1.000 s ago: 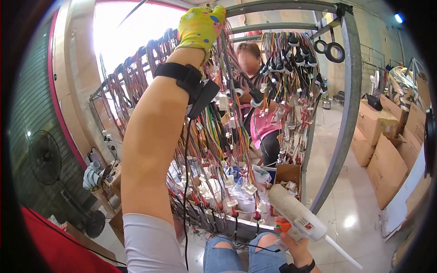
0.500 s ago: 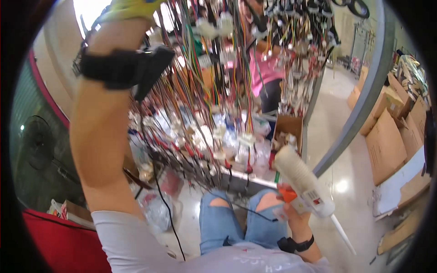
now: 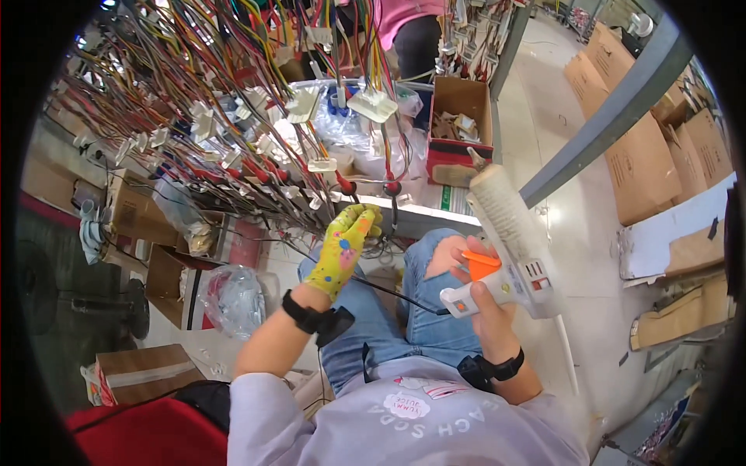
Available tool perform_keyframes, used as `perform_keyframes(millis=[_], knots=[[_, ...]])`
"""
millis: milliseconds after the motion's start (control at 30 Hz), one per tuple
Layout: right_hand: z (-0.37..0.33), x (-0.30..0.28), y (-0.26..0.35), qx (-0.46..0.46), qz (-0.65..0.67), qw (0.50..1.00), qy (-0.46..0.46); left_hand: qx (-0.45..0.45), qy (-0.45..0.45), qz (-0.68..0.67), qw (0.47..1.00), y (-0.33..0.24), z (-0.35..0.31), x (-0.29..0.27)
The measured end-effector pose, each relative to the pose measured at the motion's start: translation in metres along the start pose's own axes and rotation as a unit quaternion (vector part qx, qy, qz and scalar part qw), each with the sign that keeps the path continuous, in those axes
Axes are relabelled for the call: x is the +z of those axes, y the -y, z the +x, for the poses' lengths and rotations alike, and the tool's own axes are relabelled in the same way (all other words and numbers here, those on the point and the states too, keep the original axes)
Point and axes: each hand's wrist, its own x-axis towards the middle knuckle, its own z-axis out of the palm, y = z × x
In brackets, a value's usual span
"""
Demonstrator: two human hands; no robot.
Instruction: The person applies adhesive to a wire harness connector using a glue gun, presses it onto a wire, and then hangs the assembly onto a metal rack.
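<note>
My left hand (image 3: 343, 247), in a yellow patterned glove, reaches to the front edge of the wire rack. Its fingers are curled together just below a red-and-black plug (image 3: 346, 185); what they hold, if anything, is hidden. Held in my bare right hand (image 3: 491, 318) is a white glue gun (image 3: 505, 213) with an orange trigger (image 3: 480, 266), its nozzle pointing up and away. A white glue stick (image 3: 566, 349) sticks out of its rear end, and a black cord runs from its handle past my knees. Bundles of coloured wires (image 3: 256, 93) with white connectors (image 3: 373, 105) hang in front of me.
An open carton (image 3: 461, 116) with small parts stands at the rack's right end. A grey post (image 3: 614, 116) slants on the right, with flattened cardboard (image 3: 645, 167) beyond. Left of my knees lie a clear plastic bag (image 3: 235, 301) and boxes (image 3: 148, 373). A person in pink (image 3: 408, 19) is behind the rack.
My left hand has come down from high among the wires to the rack's front edge. The glue gun remains in my right hand, slightly more upright. My view has tilted downward.
</note>
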Motion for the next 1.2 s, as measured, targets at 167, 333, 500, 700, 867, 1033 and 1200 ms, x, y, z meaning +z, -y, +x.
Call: perform_keyframes(millis=[167, 333, 500, 700, 867, 1033, 1200], knots=[[0.003, 0.006, -0.016, 0.016, 0.014, 1.000, -0.023, 0.016, -0.050, -0.055, 0.997, 0.053, 0.026, 0.017], [0.009, 0.010, -0.023, 0.025, 0.026, 0.999, -0.040, 0.277, -0.156, 0.343, 0.884, 0.043, 0.049, 0.026], [0.013, 0.009, -0.027, 0.032, 0.019, 0.998, -0.049, 0.259, -0.128, 0.554, 0.781, 0.052, 0.064, 0.013], [0.015, 0.009, -0.026, 0.035, 0.011, 0.998, -0.044, 0.354, -0.135, 0.639, 0.669, 0.040, 0.058, 0.007], [0.015, 0.007, -0.026, 0.028, 0.010, 0.998, -0.050, 0.384, -0.096, 0.626, 0.672, 0.040, 0.039, 0.016], [0.013, 0.007, -0.024, 0.027, 0.008, 0.998, -0.060, 0.360, -0.124, 0.557, 0.738, 0.039, 0.025, 0.028], [0.011, 0.004, -0.023, 0.019, 0.014, 0.997, -0.074, 0.279, -0.127, 0.299, 0.904, 0.032, 0.017, 0.045]])
